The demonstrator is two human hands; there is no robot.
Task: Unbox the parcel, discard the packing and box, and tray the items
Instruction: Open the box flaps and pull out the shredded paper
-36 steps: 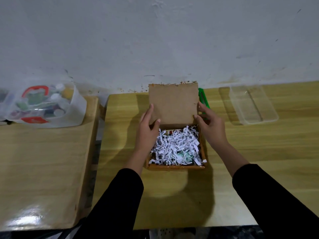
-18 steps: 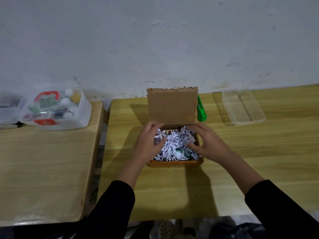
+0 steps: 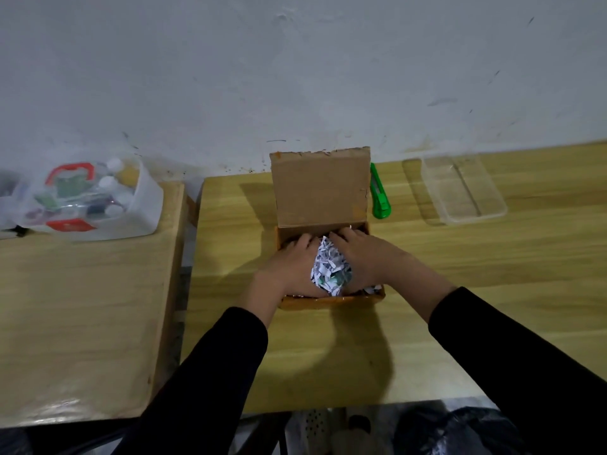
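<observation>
A small cardboard box [image 3: 328, 302] stands on the yellow wooden table [image 3: 460, 274], its lid [image 3: 320, 188] raised upright at the back. White shredded paper [image 3: 330, 270] fills it, with something green showing among the strips. My left hand [image 3: 289, 267] and my right hand [image 3: 368, 257] are both inside the box, cupped round the heap from either side, fingertips dug in at the far wall. The items under the paper are hidden. An empty clear plastic tray [image 3: 492, 211] lies at the back right.
A green utility knife [image 3: 380, 198] lies just right of the lid. On a second table to the left stands a white plastic tub [image 3: 144, 205] with small bottles and packets. A black bag [image 3: 460, 431] sits on the floor below the near edge.
My hands left the lid and sides of the box and sank into the shredded paper, closing in round it from both sides. The lid stays upright.
</observation>
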